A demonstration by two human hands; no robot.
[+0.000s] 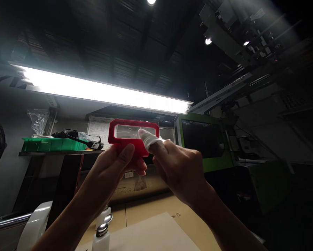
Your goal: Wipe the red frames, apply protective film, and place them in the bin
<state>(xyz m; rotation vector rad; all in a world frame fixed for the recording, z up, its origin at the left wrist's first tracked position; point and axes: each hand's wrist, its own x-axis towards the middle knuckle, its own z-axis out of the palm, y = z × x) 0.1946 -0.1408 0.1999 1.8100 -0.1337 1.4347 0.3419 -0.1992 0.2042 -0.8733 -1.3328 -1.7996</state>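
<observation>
Up in front of the lit lamp, my left hand (117, 164) grips a red plastic frame (137, 146) by its lower edge, thumb on the near face. The frame surrounds a rectangular window; I cannot tell for sure whether a clear pane fills it. A white cloth (150, 140) is wrapped around the index finger of my right hand (181, 169). That finger points at the window's right part and overlaps the frame's lower right edge; whether it touches is unclear. The other fingers of the right hand are curled in, mostly hidden.
Above the hands runs a long bright tube lamp (106, 92). A green tray (52, 144) sits on a shelf at left, with a black strapped device (78, 136). White pump bottles (101, 240) stand below on cardboard (146, 233). A green-framed machine (205, 139) is at right.
</observation>
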